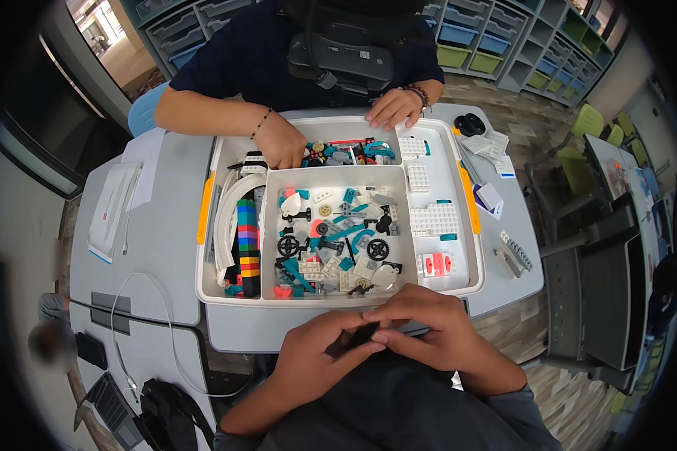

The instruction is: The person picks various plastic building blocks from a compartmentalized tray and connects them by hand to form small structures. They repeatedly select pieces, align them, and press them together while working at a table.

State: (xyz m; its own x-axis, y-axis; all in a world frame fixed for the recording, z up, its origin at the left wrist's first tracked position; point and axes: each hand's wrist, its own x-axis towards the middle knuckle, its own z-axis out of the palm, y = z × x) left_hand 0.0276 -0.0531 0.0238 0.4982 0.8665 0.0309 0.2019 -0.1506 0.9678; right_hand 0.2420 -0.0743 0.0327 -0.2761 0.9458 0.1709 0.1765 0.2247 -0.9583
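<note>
Close to my body, just past the near table edge, my left hand (312,349) and my right hand (432,331) meet with fingertips pinched together. Between them sits a small dark piece (362,334), mostly covered by my fingers, so its exact kind is hidden. Beyond my hands stands a white sorting tray (335,171) with several compartments. Its middle compartment holds loose teal, white, grey and coral building bricks, with black gear wheels (378,249) among them. In the left compartment are curved white pieces (229,222) and a column of coloured bricks (247,240).
A person opposite has one hand (280,143) in the tray's far compartment and the other hand (396,109) on its rim. White plates (434,219) lie in the right compartment. Papers (116,203) and a white cable (165,301) are on the left; grey beams (515,252) lie right.
</note>
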